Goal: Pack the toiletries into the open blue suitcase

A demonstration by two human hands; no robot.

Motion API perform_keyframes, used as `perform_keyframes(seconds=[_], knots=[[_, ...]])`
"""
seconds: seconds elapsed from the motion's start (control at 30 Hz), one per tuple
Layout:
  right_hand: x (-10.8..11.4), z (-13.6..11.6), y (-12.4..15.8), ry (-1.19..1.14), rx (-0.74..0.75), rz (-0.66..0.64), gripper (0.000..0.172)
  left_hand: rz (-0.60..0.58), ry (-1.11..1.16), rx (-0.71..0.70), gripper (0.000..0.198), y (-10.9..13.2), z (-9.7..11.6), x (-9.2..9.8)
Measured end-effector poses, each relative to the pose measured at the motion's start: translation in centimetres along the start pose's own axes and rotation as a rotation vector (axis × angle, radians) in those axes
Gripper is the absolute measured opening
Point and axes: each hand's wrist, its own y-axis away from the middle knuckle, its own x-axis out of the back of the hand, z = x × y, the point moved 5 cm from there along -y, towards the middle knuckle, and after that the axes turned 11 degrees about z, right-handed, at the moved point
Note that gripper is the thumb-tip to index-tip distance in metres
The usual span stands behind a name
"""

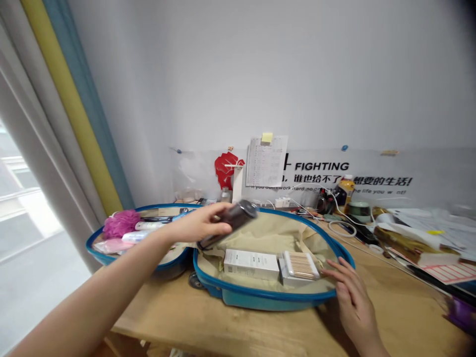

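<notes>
My left hand (203, 223) grips a dark cylindrical bottle (238, 216), blurred and tilted, above the left part of a suitcase half. This blue-rimmed suitcase (267, 298) lies spread apart on the table, with a beige lining. In its right half are a white box (251, 263) and a clear pack of cotton swabs (300, 264) resting on another pale box. My right hand (351, 292) is at the right end of the rim, fingers stretched out and holding nothing. In the left half sit a purple bath puff (121, 224) and several tubes and packets.
The wooden table (260, 332) carries clutter at the right: a yellow-labelled bottle (345, 191), white cables (336, 229), papers (420, 225) and a purple item (460, 312). A wall with a poster (322, 166) stands behind. A curtain (55, 124) hangs at the left.
</notes>
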Motion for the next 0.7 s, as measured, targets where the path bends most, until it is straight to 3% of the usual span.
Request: perform_keyframes(seconds=[0.1, 0.23, 0.43, 0.7], knots=[[0.1, 0.0, 0.0, 0.008, -0.004, -0.009, 0.036, -0.143, -0.056, -0.002, 0.054, -1.0, 1.1, -5.4], [0.1, 0.0, -0.1, 0.002, -0.023, -0.008, 0.037, -0.313, -0.271, 0.046, 0.057, -1.3, -0.4, -10.3], [0.1, 0.0, 0.0, 0.001, -0.014, -0.002, 0.034, -0.461, -0.497, 0.169, 0.071, -1.5, -2.4, -13.2], [0.2, 0.0, 0.0, -0.003, -0.016, -0.009, 0.037, -0.493, -0.667, 0.050, 0.054, -1.8, -2.5, -16.3]])
